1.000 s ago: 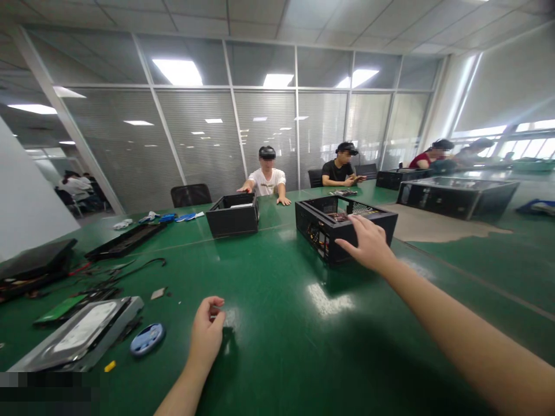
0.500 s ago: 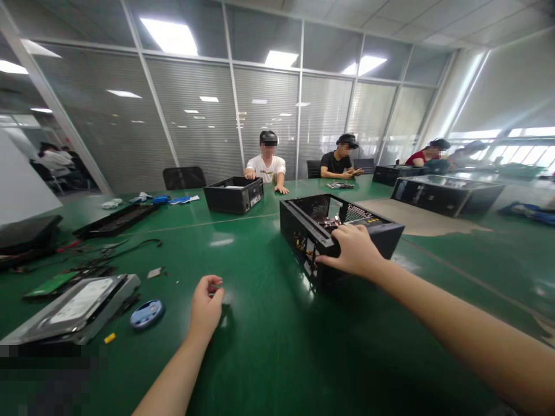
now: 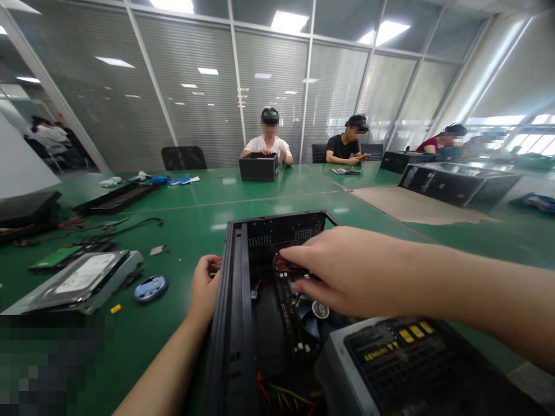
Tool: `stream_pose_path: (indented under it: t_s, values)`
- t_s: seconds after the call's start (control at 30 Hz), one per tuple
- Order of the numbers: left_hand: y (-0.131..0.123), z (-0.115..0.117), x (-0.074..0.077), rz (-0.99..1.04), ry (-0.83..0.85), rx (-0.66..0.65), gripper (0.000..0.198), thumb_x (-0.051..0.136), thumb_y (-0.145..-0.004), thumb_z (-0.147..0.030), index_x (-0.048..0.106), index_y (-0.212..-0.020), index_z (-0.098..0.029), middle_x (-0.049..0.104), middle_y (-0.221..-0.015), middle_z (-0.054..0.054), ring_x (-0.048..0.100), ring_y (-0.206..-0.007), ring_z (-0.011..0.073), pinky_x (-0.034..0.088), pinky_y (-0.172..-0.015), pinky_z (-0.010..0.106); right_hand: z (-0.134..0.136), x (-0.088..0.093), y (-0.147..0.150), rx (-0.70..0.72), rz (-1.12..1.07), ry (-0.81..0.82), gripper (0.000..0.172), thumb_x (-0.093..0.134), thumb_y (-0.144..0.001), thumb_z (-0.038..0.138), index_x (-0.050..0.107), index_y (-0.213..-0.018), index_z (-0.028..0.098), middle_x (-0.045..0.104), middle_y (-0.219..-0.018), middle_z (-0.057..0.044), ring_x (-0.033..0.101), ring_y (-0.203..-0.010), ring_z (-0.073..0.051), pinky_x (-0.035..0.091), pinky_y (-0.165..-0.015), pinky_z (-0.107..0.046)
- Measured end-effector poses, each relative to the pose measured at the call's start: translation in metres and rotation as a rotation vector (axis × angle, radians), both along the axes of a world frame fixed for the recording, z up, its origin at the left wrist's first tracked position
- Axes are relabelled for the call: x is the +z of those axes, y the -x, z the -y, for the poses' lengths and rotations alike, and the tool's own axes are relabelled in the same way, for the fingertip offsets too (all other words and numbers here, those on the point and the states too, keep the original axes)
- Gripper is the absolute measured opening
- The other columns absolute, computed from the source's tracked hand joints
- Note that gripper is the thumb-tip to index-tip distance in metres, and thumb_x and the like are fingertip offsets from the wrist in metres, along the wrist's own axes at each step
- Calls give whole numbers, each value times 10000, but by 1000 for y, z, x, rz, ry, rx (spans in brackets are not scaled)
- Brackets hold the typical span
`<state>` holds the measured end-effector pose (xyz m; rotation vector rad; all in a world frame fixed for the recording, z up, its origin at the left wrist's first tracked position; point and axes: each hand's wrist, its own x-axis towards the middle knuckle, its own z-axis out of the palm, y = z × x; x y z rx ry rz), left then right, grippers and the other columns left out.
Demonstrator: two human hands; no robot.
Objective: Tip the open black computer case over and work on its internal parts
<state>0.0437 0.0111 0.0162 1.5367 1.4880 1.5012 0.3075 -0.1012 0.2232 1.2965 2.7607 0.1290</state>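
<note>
An uncovered black computer case [image 3: 234,300] stands on the green table right in front of me. Inside it are a motherboard with a round cooling fan [image 3: 318,312], coloured wires, and a silver power supply [image 3: 390,352] with a dark label. My right hand [image 3: 333,271] reaches over the case, index finger and thumb apart, above the motherboard near a dark red part [image 3: 286,263]. I see nothing held in it. Against the case's left side is my left hand [image 3: 206,283], its fingers loosely curved and apart; the case hides part of them.
On the left lie a hard drive [image 3: 89,274] in a metal bracket, a blue oval object [image 3: 151,288], a small yellow piece [image 3: 115,309] and loose cables. Across the table, a person handles a smaller black box [image 3: 259,169]. Another case [image 3: 451,179] stands at the right on brown sheeting.
The computer case has come closer and turned, its inside now facing me. My right hand has gone from the case's edge to over the motherboard. The left hand now meets the case's side.
</note>
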Motion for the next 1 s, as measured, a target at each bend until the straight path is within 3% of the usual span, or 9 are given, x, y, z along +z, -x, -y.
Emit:
stream_pose_path:
  t_s: [0.13,0.2,0.3,0.4,0.53,0.67,0.87,1.0]
  values:
    - [-3,1,6,60,17,-8,232,586,-649,-289,572,-862,-200,590,-780,4,527,-664,164,428,-552,256,-81,-44,15,-155,280,130,420,576,-861,314,654,-1193,68,717,-999,-214,705,-864,-312,516,-657,-360]
    - [-4,0,5,76,24,-18,228,586,-646,-281,572,-860,-204,585,-773,-1,522,-655,158,415,-546,248,-107,-70,15,-114,359,226,480,616,-815,246,614,-1260,68,714,-1048,-211,706,-875,-302,510,-646,-341]
    - [-3,-2,1,65,19,-28,211,575,-659,-264,573,-860,-202,578,-756,-6,513,-642,148,401,-546,244,-126,-101,9,17,327,307,557,648,-778,229,579,-1316,101,728,-1032,-170,707,-853,-279,505,-657,-328]
    - [-4,-4,-2,60,22,-38,207,566,-666,-253,573,-865,-197,569,-732,-10,505,-633,144,391,-548,244,-132,-117,5,-35,305,273,618,703,-744,245,567,-1333,112,718,-1054,-177,703,-893,-293,510,-698,-339]
    - [-6,-4,-3,66,23,-45,192,567,-666,-247,570,-851,-195,568,-721,-4,496,-626,147,377,-530,246,-132,-118,10,-80,335,262,580,767,-695,249,632,-1251,157,710,-1095,-156,692,-961,-316,517,-711,-342]
    - [-6,-2,-2,51,21,-60,192,562,-665,-253,562,-848,-194,558,-716,0,487,-624,150,369,-526,252,-133,-107,14,-66,273,177,386,663,-753,143,694,-1138,146,721,-1042,-151,702,-923,-293,518,-701,-334]
    - [-8,-2,-3,62,27,-66,182,569,-652,-258,567,-823,-196,572,-762,14,499,-671,163,384,-560,266,-144,-89,11,-88,298,45,296,546,-824,41,713,-1058,109,706,-1040,-176,691,-955,-300,526,-781,-385]
    - [-10,0,-1,75,61,-69,171,593,-658,-268,574,-814,-203,580,-752,8,509,-665,162,403,-564,272,-144,-88,9,-113,276,16,276,522,-889,98,696,-1104,113,713,-1005,-181,694,-951,-289,516,-816,-398]
